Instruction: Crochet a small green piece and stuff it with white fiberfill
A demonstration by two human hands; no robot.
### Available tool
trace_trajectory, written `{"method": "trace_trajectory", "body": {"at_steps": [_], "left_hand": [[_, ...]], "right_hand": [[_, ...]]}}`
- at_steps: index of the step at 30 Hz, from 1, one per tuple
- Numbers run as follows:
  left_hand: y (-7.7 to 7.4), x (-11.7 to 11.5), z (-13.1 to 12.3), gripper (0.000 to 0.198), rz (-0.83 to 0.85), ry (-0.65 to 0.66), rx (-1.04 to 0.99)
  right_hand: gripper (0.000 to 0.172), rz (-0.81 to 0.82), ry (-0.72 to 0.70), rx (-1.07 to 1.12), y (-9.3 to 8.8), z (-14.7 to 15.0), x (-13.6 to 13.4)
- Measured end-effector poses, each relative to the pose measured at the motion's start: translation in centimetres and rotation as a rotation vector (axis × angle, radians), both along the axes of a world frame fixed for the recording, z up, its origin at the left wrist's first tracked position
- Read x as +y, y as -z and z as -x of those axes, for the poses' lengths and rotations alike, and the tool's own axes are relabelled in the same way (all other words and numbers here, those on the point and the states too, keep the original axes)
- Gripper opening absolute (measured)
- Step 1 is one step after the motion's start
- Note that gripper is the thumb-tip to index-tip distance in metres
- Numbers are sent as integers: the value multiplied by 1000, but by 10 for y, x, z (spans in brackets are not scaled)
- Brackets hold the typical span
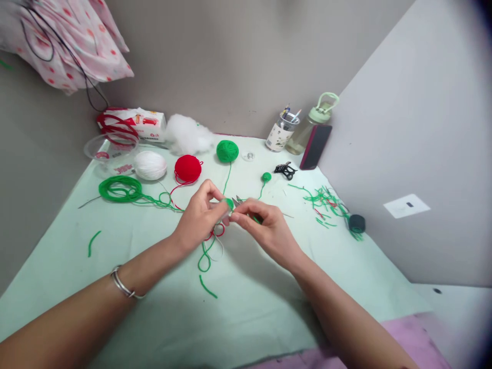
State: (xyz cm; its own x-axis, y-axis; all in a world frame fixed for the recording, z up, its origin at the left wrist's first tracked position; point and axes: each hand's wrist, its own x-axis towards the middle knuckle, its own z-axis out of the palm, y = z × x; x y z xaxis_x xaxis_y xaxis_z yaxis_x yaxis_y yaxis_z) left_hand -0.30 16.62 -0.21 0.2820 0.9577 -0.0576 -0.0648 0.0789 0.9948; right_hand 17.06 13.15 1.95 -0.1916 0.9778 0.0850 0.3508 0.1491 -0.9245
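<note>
Near the middle of the table, my left hand (204,212) pinches a small green crocheted piece (229,204) between thumb and fingers. My right hand (267,225) is closed beside it, its fingertips pinched at the piece's edge on what looks like a green yarn strand. Pointed metal scissor tips (238,199) show just behind the right fingers; whether that hand holds them is hidden. Loops of green yarn (205,262), with red and white strands, hang or lie below the hands. A cut green strand (208,287) lies nearer me.
Behind are a green yarn ball (227,151), red ball (188,169), white ball (150,165), white stuffing (187,134) and a green coil (120,189). To the right are a small green ball (266,177), black hair claw (285,170), yarn scraps (325,201), phone (315,147) and bottle (302,134).
</note>
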Motion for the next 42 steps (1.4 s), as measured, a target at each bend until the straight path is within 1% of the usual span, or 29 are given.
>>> {"method": "trace_trajectory", "body": {"at_steps": [2,3,4,6,8,9,11,12,14,16,18,21,22,24,29,32,35,38,42], "left_hand": [[-3,-1,0,25,33,23,-46],[-4,-2,-1,27,43,33,-63],[-5,-3,-1,28,45,36,-73],[-6,-3,-2,28,32,28,-61],[-7,-3,-2,25,10,0,-23],[-6,-3,-1,23,-5,-16,-6],[-6,-3,-1,20,-42,-45,15],[-5,-3,0,19,-63,-57,26],[-6,-4,-1,18,-82,-56,51],[-8,-6,0,19,-51,-17,68],[-11,-6,1,22,-7,56,57],[-16,-2,6,20,33,160,-37],[-17,-1,8,19,49,183,-81],[-17,4,10,22,65,207,-133],[-12,10,12,25,5,250,-109],[-9,7,10,23,-18,228,-63],[-7,-1,4,18,-27,137,56],[-7,-5,0,16,-20,65,117],[-12,-4,3,14,31,121,66]], "right_hand": [[29,-75,43,46,-1,-7,3],[30,-85,42,100,-1,-10,4],[32,-64,27,173,-2,-12,4],[36,34,-16,318,-2,-13,3],[32,107,2,385,-3,-11,2],[30,114,38,370,-3,-10,2],[31,100,95,281,-2,-7,4],[32,104,83,223,-2,-6,5],[36,129,5,116,1,-4,7],[47,141,-49,58,4,-4,8],[51,132,-15,69,5,-4,8],[49,147,54,88,4,-3,6],[48,148,67,77,3,-3,5],[47,135,78,44,0,-2,4],[40,139,48,51,-4,-3,3],[33,156,10,50,-5,-3,1],[27,114,-15,-8,-4,3,-4],[27,67,-26,-81,0,9,-8],[30,37,8,-119,1,9,-8]]}}
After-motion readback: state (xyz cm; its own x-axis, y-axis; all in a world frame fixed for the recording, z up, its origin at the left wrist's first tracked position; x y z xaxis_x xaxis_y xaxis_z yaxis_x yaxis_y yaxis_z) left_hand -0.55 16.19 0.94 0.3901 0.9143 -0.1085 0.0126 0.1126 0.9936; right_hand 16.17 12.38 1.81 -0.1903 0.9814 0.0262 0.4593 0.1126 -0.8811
